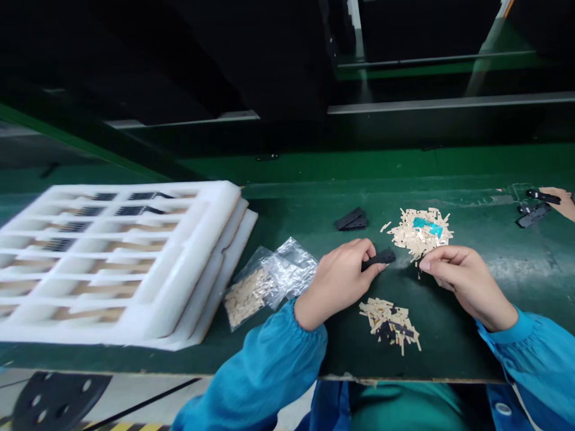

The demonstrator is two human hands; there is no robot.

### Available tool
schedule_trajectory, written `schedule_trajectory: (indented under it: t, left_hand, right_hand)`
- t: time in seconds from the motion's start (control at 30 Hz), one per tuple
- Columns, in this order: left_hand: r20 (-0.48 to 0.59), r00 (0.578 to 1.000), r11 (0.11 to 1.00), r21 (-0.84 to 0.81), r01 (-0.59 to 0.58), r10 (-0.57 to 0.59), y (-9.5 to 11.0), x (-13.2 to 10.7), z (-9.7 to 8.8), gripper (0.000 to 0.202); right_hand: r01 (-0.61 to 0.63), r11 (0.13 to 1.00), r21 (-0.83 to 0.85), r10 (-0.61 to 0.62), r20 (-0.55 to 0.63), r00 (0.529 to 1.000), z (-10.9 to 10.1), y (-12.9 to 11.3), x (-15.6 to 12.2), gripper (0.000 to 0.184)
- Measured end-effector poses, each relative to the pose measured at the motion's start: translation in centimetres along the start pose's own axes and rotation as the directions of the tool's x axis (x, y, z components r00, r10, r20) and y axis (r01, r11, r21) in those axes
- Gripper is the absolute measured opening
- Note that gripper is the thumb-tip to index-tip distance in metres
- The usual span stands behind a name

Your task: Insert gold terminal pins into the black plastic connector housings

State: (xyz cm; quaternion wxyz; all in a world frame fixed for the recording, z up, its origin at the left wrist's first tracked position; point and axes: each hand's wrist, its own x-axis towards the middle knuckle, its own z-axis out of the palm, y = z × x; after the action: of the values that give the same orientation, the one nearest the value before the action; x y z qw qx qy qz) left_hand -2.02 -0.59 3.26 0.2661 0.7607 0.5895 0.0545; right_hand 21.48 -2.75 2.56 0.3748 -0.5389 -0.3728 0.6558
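In my left hand point(344, 269) is a small black plastic part point(380, 259), gripped between thumb and fingers just above the green table. My right hand point(462, 278) pinches a tiny dark strip point(419, 266) at the near edge of a pile of cream-coloured small pieces point(415, 239). Bright teal bits point(426, 226) lie on top of that pile. Closer to me, between my forearms, is a second heap of cream and black scraps point(390, 326). Beyond my left hand rests a short stack of flat black parts point(351, 219).
Stacked white foam trays point(193, 251) with black and brown items in their slots fill the left side. Clear plastic bags point(265, 278), one holding cream pieces, lie beside my left wrist. At the far right, another person's hand point(565, 203) is near black parts point(533, 214).
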Motion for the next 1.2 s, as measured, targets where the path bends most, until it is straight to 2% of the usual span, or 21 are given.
schedule_trajectory:
  t: [0.1, 0.2, 0.27, 0.3, 0.37, 0.43, 0.53, 0.63, 0.7, 0.83, 1.0, 1.2]
  left_hand:
    - [0.024, 0.999, 1.000, 0.008, 0.029, -0.029, 0.0, 0.0, -0.2, 0.025]
    - [-0.119, 0.993, 0.999, -0.026, -0.029, 0.026, 0.0, -0.3, -0.7, 0.030]
    - [-0.204, 0.977, 0.982, -0.164, -0.092, 0.057, 0.3, -0.6, -0.9, 0.032]
    - [-0.197, 0.979, 0.952, -0.285, -0.112, 0.056, 0.6, -0.8, -0.8, 0.031]
    - [-0.095, 0.994, 0.818, -0.567, -0.094, 0.049, 1.4, -1.2, -0.4, 0.024]
    - [0.019, 0.999, 0.626, -0.780, -0.012, 0.043, 2.1, -1.5, 0.4, 0.029]
    - [0.121, 0.992, 0.385, -0.918, 0.098, 0.037, 2.9, -1.8, 1.7, 0.047]
    - [0.179, 0.980, 0.268, -0.952, 0.150, 0.087, 3.2, -2.0, 2.4, 0.054]
    - [0.188, 0.977, 0.273, -0.950, 0.154, 0.103, 3.3, -2.3, 2.4, 0.056]
    - [0.183, 0.978, 0.320, -0.936, 0.143, 0.099, 3.6, -2.7, 2.1, 0.046]
    - [0.189, 0.973, 0.271, -0.951, 0.148, 0.132, 3.8, -3.2, 2.8, 0.038]
    - [0.195, 0.969, 0.251, -0.956, 0.153, 0.152, 3.9, -3.4, 3.1, 0.040]
  right_hand:
    - [-0.002, 1.000, -0.016, 0.002, 0.001, 1.000, 0.1, 0.1, 0.0, 0.015]
    - [-0.007, 1.000, -0.019, 0.007, -0.011, 1.000, 0.3, 0.0, 0.1, 0.015]
    - [0.001, 1.000, -0.026, -0.002, -0.022, 1.000, 0.4, 0.0, 0.1, 0.014]
    - [0.010, 0.999, -0.032, -0.011, -0.028, 1.000, 0.5, -0.1, 0.0, 0.014]
    - [0.030, 0.999, -0.046, -0.032, -0.044, 0.999, 0.7, -0.2, -0.1, 0.013]
    - [0.050, 0.997, -0.055, -0.054, -0.068, 0.996, 0.9, -0.2, -0.2, 0.013]
    - [0.074, 0.996, -0.052, -0.080, -0.103, 0.991, 1.2, -0.3, -0.3, 0.014]
    - [0.096, 0.994, -0.043, -0.101, -0.125, 0.987, 1.4, -0.3, -0.4, 0.015]
    - [0.108, 0.993, -0.040, -0.113, -0.130, 0.985, 1.5, -0.3, -0.4, 0.016]
    - [0.121, 0.992, -0.035, -0.125, -0.105, 0.987, 1.9, -0.2, -0.4, 0.016]
    - [0.098, 0.995, -0.024, -0.100, -0.086, 0.991, 2.3, -0.1, -0.7, 0.020]
    - [0.103, 0.994, -0.021, -0.105, -0.090, 0.990, 2.3, -0.3, -0.8, 0.021]
